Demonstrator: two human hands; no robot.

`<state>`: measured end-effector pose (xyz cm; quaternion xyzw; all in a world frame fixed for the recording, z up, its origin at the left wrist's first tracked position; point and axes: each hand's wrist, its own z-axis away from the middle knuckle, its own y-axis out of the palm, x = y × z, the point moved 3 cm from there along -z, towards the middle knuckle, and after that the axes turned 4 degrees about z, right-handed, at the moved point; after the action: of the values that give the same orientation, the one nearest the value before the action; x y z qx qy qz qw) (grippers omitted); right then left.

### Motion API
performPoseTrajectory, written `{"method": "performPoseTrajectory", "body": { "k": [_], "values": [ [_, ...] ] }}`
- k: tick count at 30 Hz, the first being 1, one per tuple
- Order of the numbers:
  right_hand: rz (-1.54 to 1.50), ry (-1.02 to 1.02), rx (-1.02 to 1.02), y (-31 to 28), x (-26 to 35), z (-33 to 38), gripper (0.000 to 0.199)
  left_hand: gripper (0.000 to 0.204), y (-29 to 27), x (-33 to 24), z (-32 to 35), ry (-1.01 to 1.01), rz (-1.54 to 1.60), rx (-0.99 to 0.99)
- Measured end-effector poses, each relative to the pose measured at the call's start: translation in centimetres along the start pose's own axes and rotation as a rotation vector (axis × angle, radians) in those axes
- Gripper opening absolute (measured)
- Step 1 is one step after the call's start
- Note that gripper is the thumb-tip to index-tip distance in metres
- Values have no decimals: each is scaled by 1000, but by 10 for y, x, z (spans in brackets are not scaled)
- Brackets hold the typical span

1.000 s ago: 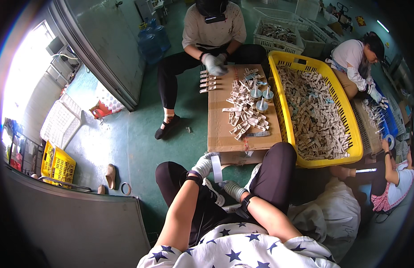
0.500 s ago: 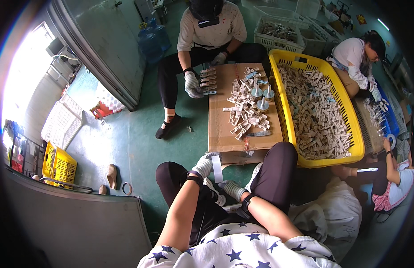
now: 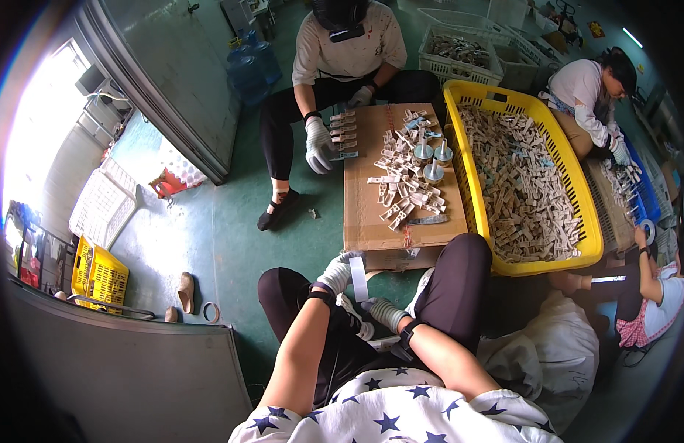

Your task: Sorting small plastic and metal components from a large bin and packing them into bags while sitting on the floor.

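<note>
"White strip (image 3: 358,279), one, narrow, flat. Location?"

"Between the wearer's knees, just off the near edge of the cardboard box (image 3: 364,214); upper end at the left hand (image 3: 336,273), lower end close by the right hand (image 3: 386,314)."

"Fingers, left?"

"Striped knit glove; fingers pinched on the strip."

"Fingers, right?"

"Matching glove, fingers pointing toward the strip's lower end. Whether they grip or touch it, I cannot tell."

"Contents, box top?"

"Loose pile of pale spring clips (image 3: 404,196), jumbled; three round metallic pieces with upright stems (image 3: 432,173), standing in a cluster at the right of the pile; short row of clips (image 3: 344,134), set side by side along the left edge."

"Attending the row?"

"Co-worker seated opposite; one gloved hand (image 3: 317,145) just beside the row, the other at the box's far edge."

"Adjoining, right?"

"Yellow plastic crate (image 3: 548,267), perforated walls, holding a broad heap of similar clips (image 3: 519,192). Below it, one white sack (image 3: 545,347), crumpled."

"Floor, left?"

"Green surface; one tan clog (image 3: 185,292), one ring-shaped roll (image 3: 211,312) near it."
</note>
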<state>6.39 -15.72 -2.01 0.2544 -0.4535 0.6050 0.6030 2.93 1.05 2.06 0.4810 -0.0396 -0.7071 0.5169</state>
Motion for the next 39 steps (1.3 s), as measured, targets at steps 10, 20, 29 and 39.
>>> {"method": "performPoseTrajectory", "body": {
  "k": [10,20,29,39],
  "values": [
    [-47,0,1,0,-1,1,33,12,-1,2,-1,5,18,5],
    [-7,-17,3,-1,0,2,34,13,-2,2,-2,18,3,16],
    [-32,76,106,-4,10,6,35,13,-5,2,-2,2,38,37],
    [-26,0,21,-1,4,3,33,13,-1,-1,4,14,10,22]
  ]
}}
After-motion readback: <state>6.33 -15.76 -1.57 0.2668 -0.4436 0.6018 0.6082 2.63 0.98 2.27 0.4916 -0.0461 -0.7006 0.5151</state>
